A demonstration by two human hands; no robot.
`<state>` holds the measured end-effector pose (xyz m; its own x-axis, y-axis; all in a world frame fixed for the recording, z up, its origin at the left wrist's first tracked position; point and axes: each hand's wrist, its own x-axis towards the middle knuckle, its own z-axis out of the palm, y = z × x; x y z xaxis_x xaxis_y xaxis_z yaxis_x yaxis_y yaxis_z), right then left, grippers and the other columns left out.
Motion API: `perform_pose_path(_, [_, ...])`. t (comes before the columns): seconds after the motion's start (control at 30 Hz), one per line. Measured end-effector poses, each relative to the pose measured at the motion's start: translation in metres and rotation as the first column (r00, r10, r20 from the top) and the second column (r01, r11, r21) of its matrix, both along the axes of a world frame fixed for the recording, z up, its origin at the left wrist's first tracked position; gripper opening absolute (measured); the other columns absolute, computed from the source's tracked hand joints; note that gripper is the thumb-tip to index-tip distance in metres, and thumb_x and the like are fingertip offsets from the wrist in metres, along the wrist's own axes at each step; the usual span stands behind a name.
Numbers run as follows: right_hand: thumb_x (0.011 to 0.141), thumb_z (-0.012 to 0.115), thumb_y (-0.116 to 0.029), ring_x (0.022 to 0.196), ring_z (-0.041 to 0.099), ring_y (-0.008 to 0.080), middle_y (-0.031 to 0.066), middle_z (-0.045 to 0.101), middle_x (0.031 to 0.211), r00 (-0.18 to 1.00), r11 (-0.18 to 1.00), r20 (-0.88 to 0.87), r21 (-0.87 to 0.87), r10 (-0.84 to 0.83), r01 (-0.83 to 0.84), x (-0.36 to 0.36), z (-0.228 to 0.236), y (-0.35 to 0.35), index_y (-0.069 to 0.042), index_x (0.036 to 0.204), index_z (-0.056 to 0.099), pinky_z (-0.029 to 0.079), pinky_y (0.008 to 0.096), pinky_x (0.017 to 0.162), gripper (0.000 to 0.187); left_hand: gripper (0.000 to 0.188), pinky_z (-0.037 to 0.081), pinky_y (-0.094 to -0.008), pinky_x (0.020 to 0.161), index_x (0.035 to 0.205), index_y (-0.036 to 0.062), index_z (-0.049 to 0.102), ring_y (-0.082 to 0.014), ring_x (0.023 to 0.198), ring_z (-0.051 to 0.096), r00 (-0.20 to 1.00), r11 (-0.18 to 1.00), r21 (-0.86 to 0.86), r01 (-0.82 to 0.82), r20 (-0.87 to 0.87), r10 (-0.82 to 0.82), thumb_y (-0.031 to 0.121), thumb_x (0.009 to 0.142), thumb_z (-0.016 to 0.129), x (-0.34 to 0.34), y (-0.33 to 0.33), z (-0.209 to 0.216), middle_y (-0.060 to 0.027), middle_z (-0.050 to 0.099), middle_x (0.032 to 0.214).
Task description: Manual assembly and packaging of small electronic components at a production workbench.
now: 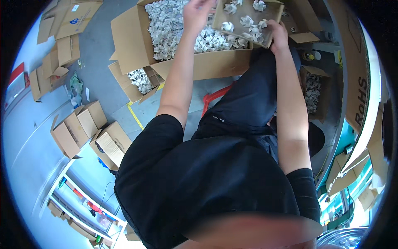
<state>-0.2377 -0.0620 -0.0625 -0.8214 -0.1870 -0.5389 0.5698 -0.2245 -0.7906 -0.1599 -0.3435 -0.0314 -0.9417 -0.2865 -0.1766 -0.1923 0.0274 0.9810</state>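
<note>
My right hand (278,36) is closed on the near right corner of a shallow, tan, rectangular tray (265,43), which is tilted. Several small white finned pieces (247,21), like little fan wheels, lie spread inside it. Left of the tray, my left hand (197,15) is over a large open cardboard box (203,68), its fingers pointing toward the tray and partly apart. Nothing can be made out in them, though the upper picture edge cuts off part of that hand. Heaped in the box are many more of the white pieces (168,25).
A smaller carton (120,79) with white pieces stands beside the big box. Another filled carton (325,93) is right of my legs. A red metal bar (215,98) is near my knee. Open cartons (78,126) line the left, and a tall cardboard panel (352,62) rises at right.
</note>
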Motion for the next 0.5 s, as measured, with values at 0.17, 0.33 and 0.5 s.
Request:
perform_pose_path(0.17, [0.084,0.072,-0.011,0.105,0.063,0.0262,0.0119,0.062,0.117,0.959,0.972,-0.157,-0.048,-0.234,0.23,-0.001,0.021,-0.014,-0.001,0.127,0.053,0.054,0.0395,0.088,0.048,0.053,0.048,-0.0423,0.099,0.112,-0.0011,0.07,-0.0359,0.111,0.063,0.934,0.933,-0.291,-0.209,0.222,0.279,0.042,0.081,0.077,0.029,-0.046,-0.143,-0.0234,0.066,0.12])
perform_pose_path(0.33, [0.085,0.072,-0.012,0.109,0.061,0.0269,0.0125,0.06,0.122,0.946,0.965,-0.189,-0.044,-0.263,0.259,0.004,0.021,0.002,-0.001,0.133,0.048,0.053,0.0417,0.091,0.055,0.095,0.035,-0.0483,0.112,0.14,0.0028,0.048,-0.0392,0.137,0.04,0.922,0.735,-0.674,0.075,0.328,0.207,0.06,0.071,0.076,0.043,0.032,-0.191,-0.022,0.047,0.146])
perform_pose_path(0.5, [0.081,0.077,-0.012,0.113,0.06,0.0276,0.0153,0.06,0.125,0.955,0.971,-0.175,-0.032,-0.238,0.236,-0.001,0.008,0.009,0.002,0.142,0.039,0.05,0.04,0.095,0.073,0.093,0.038,-0.0469,0.11,0.141,0.0045,0.048,-0.0387,0.131,0.048,0.876,0.703,-0.702,0.108,0.402,0.267,0.058,0.071,0.077,0.017,0.025,-0.19,-0.0223,0.052,0.141])
